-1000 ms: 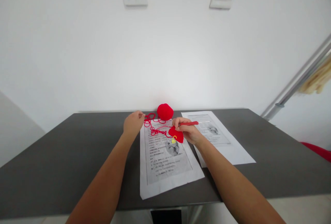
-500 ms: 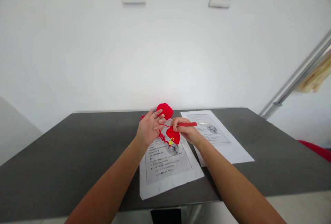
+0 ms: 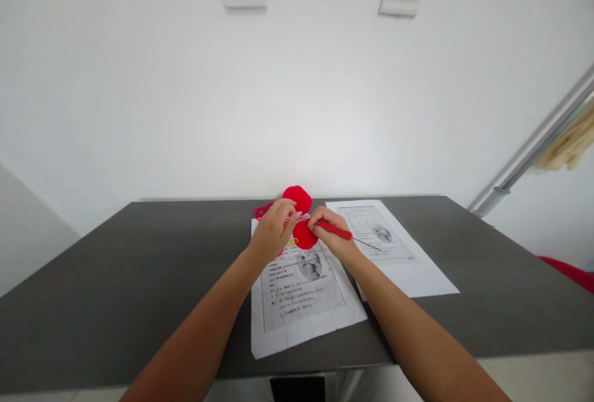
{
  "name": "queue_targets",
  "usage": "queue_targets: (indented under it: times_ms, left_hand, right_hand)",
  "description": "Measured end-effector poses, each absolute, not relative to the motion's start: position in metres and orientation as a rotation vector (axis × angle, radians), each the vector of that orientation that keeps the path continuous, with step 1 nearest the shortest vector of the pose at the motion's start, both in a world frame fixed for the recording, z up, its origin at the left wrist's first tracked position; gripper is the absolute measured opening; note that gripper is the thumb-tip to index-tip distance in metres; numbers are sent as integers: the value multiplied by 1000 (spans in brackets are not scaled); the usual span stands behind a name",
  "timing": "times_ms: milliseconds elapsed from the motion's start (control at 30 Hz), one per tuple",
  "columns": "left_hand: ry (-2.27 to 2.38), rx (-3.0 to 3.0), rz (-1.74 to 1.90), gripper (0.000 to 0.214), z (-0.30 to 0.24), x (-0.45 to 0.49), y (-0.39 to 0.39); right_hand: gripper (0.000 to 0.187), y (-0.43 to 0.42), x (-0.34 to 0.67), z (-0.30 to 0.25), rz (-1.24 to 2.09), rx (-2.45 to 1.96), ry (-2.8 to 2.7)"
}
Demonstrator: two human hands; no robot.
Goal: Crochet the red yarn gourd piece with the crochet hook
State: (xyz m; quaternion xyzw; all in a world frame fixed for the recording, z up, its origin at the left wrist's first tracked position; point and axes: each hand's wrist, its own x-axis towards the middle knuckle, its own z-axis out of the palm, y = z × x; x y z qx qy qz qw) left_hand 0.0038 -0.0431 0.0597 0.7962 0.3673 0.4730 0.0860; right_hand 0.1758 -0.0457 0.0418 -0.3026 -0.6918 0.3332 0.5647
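Observation:
My right hand (image 3: 331, 232) is closed around a crochet hook (image 3: 338, 230). Its red handle points down to the right, with a thin metal shaft beyond. The same fingertips hold the edge of a small round red crocheted piece (image 3: 305, 237). A yellow stitch marker (image 3: 292, 242) hangs at the piece's left side. Just left of it, my left hand (image 3: 273, 229) is closed, thumb and fingertips pinching red yarn that runs toward the piece. Behind both hands, a ball of red yarn (image 3: 298, 196) rests against the wall. The left fingers partly hide the yarn.
Beneath my hands lies a printed sheet (image 3: 306, 321) with a picture. A second printed sheet (image 3: 431, 278) lies to its right on the dark table (image 3: 162, 278). Loose red yarn (image 3: 262, 211) is at the back left. The white wall (image 3: 297, 99) borders the table's far edge.
My left hand has gone from open and palm up to pinching the yarn. The crochet hook has tilted downward at its right end, and the crocheted piece has turned to show its round face.

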Motion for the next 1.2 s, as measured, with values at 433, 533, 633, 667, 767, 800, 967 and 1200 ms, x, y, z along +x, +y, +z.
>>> queue_targets:
  times_ms: [433, 533, 633, 667, 767, 800, 967, 1200]
  left_hand:
    - [672, 1223, 1067, 43, 60, 19, -43]
    - [680, 1221, 1092, 48, 61, 18, -45]
    - [704, 1245, 1103, 48, 64, 14, -46]
    - [706, 1247, 1098, 47, 65, 13, -46]
    - [706, 1252, 1045, 46, 69, 8, -46]
    - [704, 1248, 1018, 45, 71, 6, -46]
    - [656, 1195, 957, 41, 76, -1, -46]
    - [640, 1202, 938, 32, 79, -2, -47]
  right_hand:
    - [11, -56, 171, 49, 728, -605, -1593]
    - [8, -54, 174, 47, 743, -614, -1621]
    - [8, -53, 176, 47, 763, -578, -1665]
    - [11, -53, 176, 48, 756, -568, -1667]
    - [13, -54, 179, 51, 638, -562, -1659]
    - [11, -54, 181, 52, 575, -562, -1670]
    - [10, -52, 191, 53, 258, -586, -1863]
    - [11, -53, 193, 57, 236, -603, -1868]
